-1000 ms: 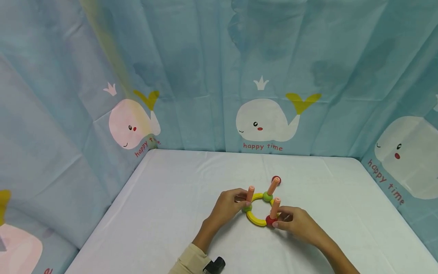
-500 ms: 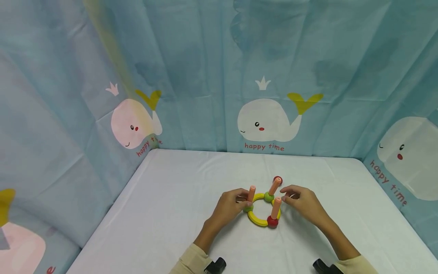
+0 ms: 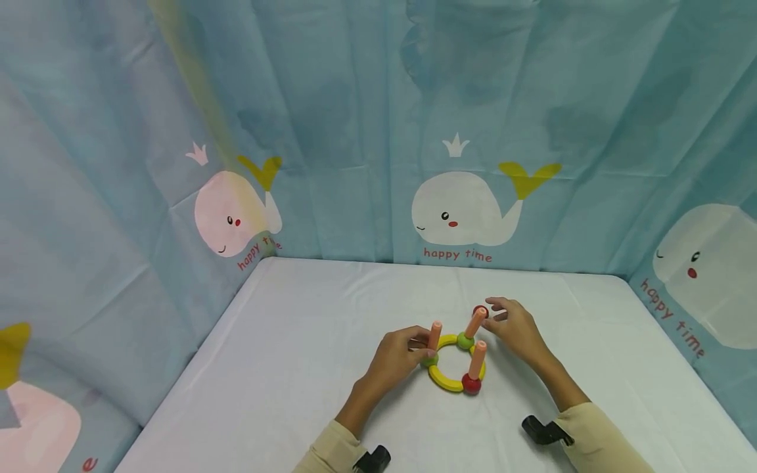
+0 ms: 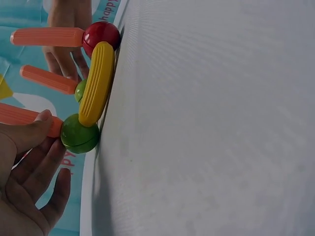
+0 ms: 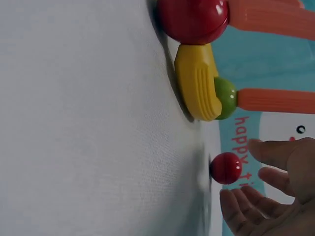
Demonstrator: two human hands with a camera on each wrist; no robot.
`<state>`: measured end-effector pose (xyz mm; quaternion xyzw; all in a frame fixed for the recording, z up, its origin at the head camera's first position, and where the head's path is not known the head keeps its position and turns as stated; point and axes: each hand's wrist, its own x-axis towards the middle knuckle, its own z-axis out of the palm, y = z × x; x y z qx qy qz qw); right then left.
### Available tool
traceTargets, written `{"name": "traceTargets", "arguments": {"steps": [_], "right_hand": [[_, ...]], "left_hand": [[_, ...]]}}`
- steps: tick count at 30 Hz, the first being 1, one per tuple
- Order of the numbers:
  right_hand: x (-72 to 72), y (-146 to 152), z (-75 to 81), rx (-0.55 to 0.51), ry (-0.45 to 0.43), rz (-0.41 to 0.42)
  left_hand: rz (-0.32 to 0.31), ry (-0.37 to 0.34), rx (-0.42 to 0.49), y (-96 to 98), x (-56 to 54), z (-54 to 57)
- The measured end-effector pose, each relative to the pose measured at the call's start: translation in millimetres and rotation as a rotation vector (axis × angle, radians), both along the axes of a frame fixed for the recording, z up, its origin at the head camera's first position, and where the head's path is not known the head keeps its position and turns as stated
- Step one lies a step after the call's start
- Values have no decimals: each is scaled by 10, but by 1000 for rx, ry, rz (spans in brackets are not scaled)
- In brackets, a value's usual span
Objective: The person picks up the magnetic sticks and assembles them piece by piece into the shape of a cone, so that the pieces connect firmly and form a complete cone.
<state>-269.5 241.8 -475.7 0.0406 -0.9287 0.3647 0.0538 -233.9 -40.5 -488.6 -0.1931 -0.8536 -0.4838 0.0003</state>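
Observation:
A toy ring of yellow curved pieces (image 3: 445,380), joined by balls, lies on the table. Orange rods stand up from a red ball (image 3: 471,384), a back green ball (image 3: 465,341) and a left green ball (image 4: 79,133). My left hand (image 3: 395,355) pinches the left orange rod (image 4: 29,115) just above its green ball. Beyond the ring sits a loose red ball (image 5: 225,168). My right hand (image 3: 516,330) is beside it, thumb and fingers spread apart with nothing between them; the back orange rod (image 3: 476,323) partly covers that ball in the head view.
The white-covered table (image 3: 296,355) extends round the ring on every side. Blue cloth with whale prints (image 3: 461,207) hangs behind and at both sides. A black wrist camera (image 3: 541,430) sits on the right sleeve, and another (image 3: 374,458) on the left.
My right hand has let go of the ring's front red ball and moved away from me to the loose red ball behind. The left hand keeps its hold on the left rod.

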Motion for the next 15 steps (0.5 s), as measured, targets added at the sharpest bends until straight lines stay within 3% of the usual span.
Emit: {"name": "traceTargets", "arguments": {"steps": [7,15], "right_hand": [[-117,-5,-67,6,-49,-3],[-171,18,-132,35,-47,24]], "left_hand": [[-6,-17,15,12,1,-14],[2,-5,7,2,2,-17]]}}
